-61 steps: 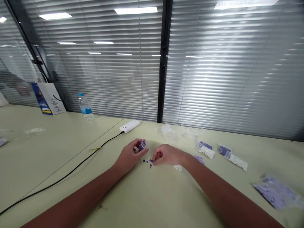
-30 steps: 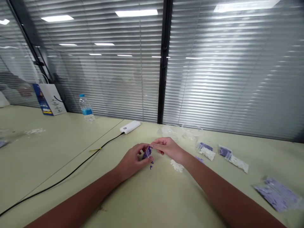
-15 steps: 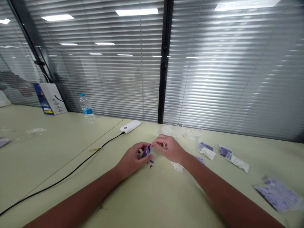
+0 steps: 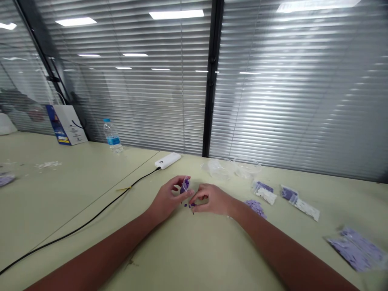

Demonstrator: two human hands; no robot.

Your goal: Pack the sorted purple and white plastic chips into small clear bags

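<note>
My left hand (image 4: 167, 199) holds a small clear plastic bag (image 4: 184, 186) with dark purple pieces inside, pinched upright between thumb and fingers. Tiny purple pieces (image 4: 189, 205) lie scattered on the pale green table (image 4: 145, 242) just below that bag. My right hand (image 4: 211, 200) rests beside them, its curled fingertips at the pieces. I cannot tell whether those fingers pinch a piece.
Two clear plastic bowls (image 4: 220, 168) stand beyond my hands. To the right lie a lilac heap (image 4: 256, 208) and several zip bags (image 4: 265, 193) of purple and white pieces. A white power bank (image 4: 167, 160) trails a black cable (image 4: 79, 230); farther back stand a water bottle (image 4: 112, 135) and a paper bag (image 4: 66, 125).
My right hand has left the bag and dropped to the table at the scattered pieces. My left hand still holds the bag, now more upright. The view has shifted slightly.
</note>
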